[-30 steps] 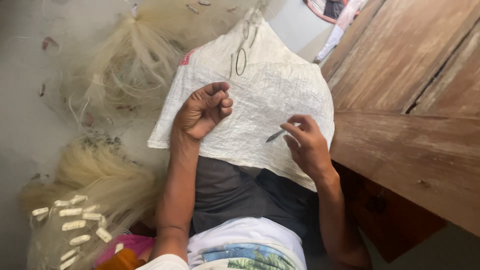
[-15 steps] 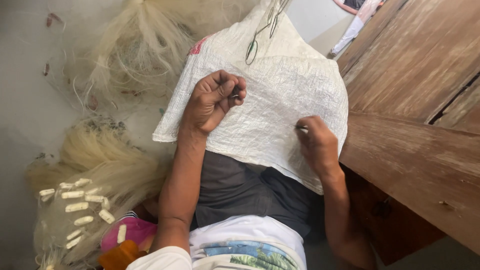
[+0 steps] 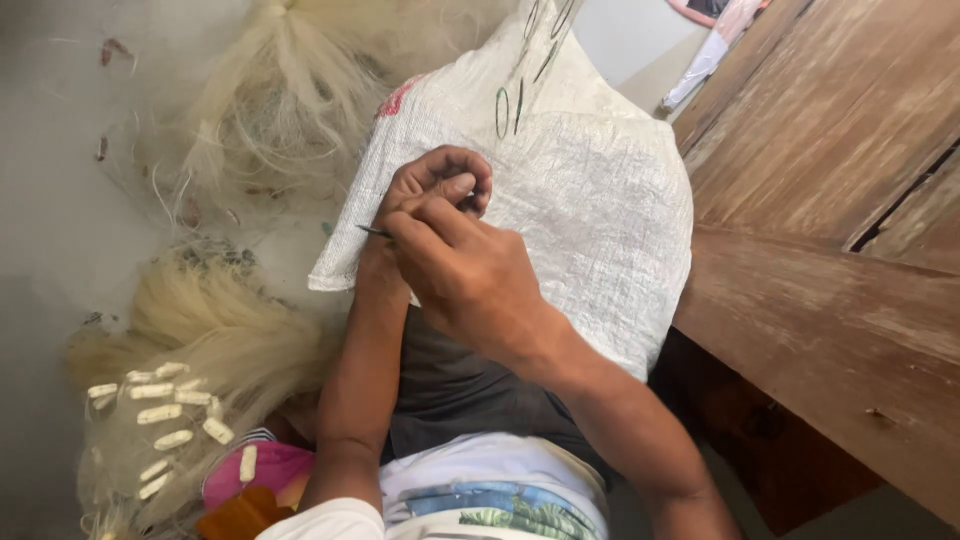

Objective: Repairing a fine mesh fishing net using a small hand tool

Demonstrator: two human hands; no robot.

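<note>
So both my hands are bunched together right over the white woven sack (image 3: 600, 210) spread across my lap. My left hand (image 3: 435, 185) sits curled in a loose fist on the sack, fingers (image 3: 455, 165) folded in toward the thumb, and I honestly can't tell what's pinched inside, it's too small to make out. My right hand (image 3: 470, 275) lies across it from the right, touching the left one, fingers closed around a thin dark needle (image 3: 375, 231) whose tip pokes out to the left, just past the back of my left wrist.

Off the left edge of the sack there's a big heap of pale fishing net (image 3: 270, 110) on the floor (image 3: 60, 200), all tangled and straw-coloured. Nearer to me on the left lies another bundle of the same net, with a row of small white floats (image 3: 160, 412) strung along it. Down by my left elbow there's something pink (image 3: 265, 470) and something orange-brown, can't say what they are.

On my right runs a worn wooden board (image 3: 830, 300), brown and scratched, with its edge just beside the sack.
</note>
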